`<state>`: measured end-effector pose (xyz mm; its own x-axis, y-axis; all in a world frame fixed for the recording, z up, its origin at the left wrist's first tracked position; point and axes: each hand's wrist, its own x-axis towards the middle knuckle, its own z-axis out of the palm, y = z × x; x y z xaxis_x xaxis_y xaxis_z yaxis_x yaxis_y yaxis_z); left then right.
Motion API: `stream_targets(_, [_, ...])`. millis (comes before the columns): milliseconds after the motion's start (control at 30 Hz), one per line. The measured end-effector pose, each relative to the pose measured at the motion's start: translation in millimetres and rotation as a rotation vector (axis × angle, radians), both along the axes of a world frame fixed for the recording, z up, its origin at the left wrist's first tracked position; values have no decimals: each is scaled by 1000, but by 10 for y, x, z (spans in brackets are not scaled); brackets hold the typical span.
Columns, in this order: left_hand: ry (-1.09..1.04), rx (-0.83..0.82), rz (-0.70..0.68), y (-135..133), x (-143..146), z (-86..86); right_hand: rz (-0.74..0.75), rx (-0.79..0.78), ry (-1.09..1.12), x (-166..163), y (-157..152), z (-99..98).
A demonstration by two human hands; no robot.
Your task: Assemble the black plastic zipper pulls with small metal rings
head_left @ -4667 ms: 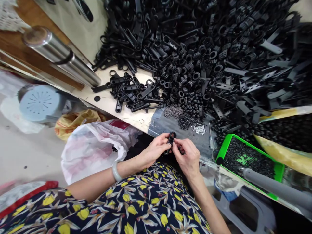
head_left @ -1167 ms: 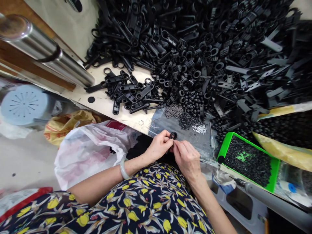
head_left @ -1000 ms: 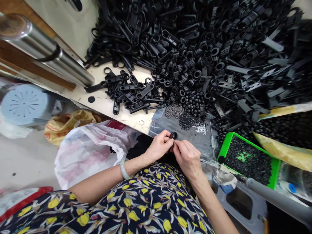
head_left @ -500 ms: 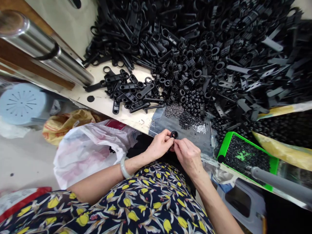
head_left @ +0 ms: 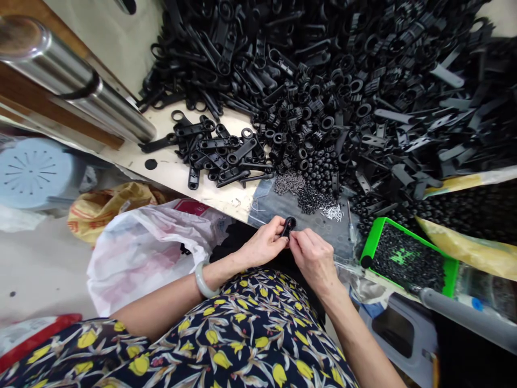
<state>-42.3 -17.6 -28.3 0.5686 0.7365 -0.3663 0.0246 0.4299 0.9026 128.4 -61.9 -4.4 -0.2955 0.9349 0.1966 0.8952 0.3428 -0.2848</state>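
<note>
At the tabletop's near edge, left hand and right hand both pinch one small black plastic ring-ended lever; it looks light, stiff, best gripped along its flat shank.

Both hands meet low at centre, just above the lap. The left hand curls inward, thumb and forefinger pinched together at the tips — knuckles raised, wrist bent slightly (a pale bangle sits on the forearm behind it). The right hand comes in from the opposite side, its fingertips pressed close against those of the left. Both forearms are bare, angling back toward the body.
</note>
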Motion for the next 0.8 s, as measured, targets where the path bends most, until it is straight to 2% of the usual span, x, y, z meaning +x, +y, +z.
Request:
stream_targets(233, [32, 30, 4, 7, 8, -11, 50, -3, -13, 31, 59, -5])
stream_targets(367, [29, 54, 43, -9, 25, -59, 97, -27, -103, 73, 97, 2])
stream_targets(533, [25, 63, 20, 12, 23, -73, 195, -143, -261, 90, 218, 90])
stream_targets(633, [35, 65, 16, 24, 25, -53, 199, -228, -310, 62, 317, 147])
stream_targets(800, [-56, -41, 92, -8, 56, -83, 190, -295, -344, -1, 361, 202])
